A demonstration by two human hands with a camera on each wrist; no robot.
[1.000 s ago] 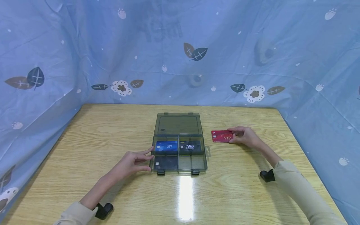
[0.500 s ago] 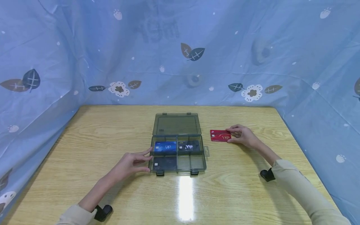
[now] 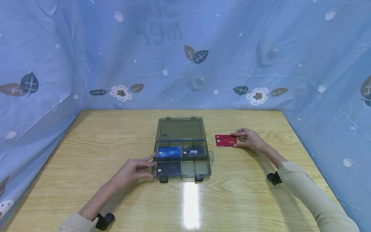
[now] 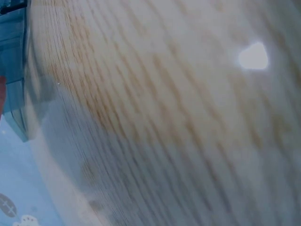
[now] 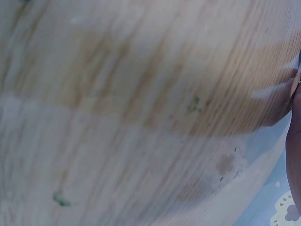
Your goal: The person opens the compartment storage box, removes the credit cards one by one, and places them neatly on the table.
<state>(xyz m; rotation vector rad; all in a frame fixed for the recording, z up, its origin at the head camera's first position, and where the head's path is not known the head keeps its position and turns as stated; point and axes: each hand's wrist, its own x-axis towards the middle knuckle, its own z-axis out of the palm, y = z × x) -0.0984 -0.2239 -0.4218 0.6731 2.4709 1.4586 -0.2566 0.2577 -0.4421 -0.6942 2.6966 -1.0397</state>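
My right hand [image 3: 250,140] pinches the right end of a red VIP card [image 3: 223,140] between thumb and fingers, to the right of a box. That box [image 3: 181,175] is smoky clear plastic with dividers, its lid [image 3: 181,129] laid back flat. Inside, a blue VIP card [image 3: 169,152] lies back left, a black Vip card [image 3: 193,151] back right and a dark VIP card [image 3: 169,169] front left. The front right section shows only bare plastic. Fairly straight fingers of my left hand [image 3: 134,169] touch the box's left side. A finger [image 5: 294,155] edges into the right wrist view.
Light wood table [image 3: 116,135] stretches around the box, with a bright reflection in front. Blue patterned cloth [image 3: 162,64] hangs behind and along both sides. Two latches [image 3: 198,178] jut from the box's front edge, and a clear hanging tab [image 3: 211,156] sticks out at its right.
The head view has swung slightly, so everything appears a little further left. Relative to the box, the red card and both hands keep nearly the same places.
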